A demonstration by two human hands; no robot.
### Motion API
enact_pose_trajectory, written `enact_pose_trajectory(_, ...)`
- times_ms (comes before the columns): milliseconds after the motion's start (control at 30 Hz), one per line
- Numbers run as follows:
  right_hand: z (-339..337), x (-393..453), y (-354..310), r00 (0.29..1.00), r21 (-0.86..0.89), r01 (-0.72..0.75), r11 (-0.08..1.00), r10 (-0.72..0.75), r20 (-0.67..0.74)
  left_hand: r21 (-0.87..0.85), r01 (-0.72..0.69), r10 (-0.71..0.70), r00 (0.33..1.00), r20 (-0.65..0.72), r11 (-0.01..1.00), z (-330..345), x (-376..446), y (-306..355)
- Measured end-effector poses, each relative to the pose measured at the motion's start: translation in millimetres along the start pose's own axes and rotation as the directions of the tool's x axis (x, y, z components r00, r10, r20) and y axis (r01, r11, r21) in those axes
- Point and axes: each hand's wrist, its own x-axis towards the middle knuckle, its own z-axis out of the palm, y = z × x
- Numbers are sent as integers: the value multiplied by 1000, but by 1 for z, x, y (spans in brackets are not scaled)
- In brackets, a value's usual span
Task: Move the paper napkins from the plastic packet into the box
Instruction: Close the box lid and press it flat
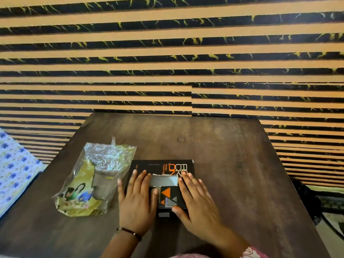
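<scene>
A black box (168, 168) with orange lettering and triangles lies flat on the dark wooden table (232, 164), its lid down. A torn slot in the lid shows something pale grey inside. My left hand (136, 199) rests flat on the box's left part, fingers straight. Flat on the right part lies my right hand (196, 199), its thumb at the near edge. To the left of the box lies the crumpled yellow and clear plastic packet (89, 181). I cannot tell if any napkins are inside the packet.
A striped black and orange wall (167, 62) stands right behind the table's far edge. A bed with blue-flowered cloth (13, 168) is at the left. A dark patterned thing (327, 202) lies low at the right.
</scene>
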Motion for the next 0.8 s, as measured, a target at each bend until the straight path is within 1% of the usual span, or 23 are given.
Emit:
enact_pose_trajectory(100, 0, 4, 5, 1000, -12, -26, 1000, 26, 11, 19, -23, 23, 1000, 10, 1000, 5, 8, 11)
enact_pose_trajectory(300, -5, 28, 30, 996, 33, -76, 997, 78, -34, 13, -83, 83, 996, 22, 996, 16, 50, 23)
enact_pose_trajectory(367, -9, 45, 41, 996, 69, -73, 995, 76, -42, 15, -81, 81, 996, 23, 997, 22, 71, 29)
enact_pose_trajectory(467, -13, 78, 60, 995, 126, -101, 987, 102, 0, 15, -86, 86, 996, 17, 996, 33, 106, 33)
enact_pose_trajectory(667, -17, 151, 95, 990, 122, -138, 983, 133, 52, 37, -97, 97, 995, 5, 995, 58, 186, 36)
enact_pose_trajectory(800, -21, 202, 114, 984, 171, -173, 970, 164, 63, 37, -106, 106, 994, -2, 994, 73, 240, 37)
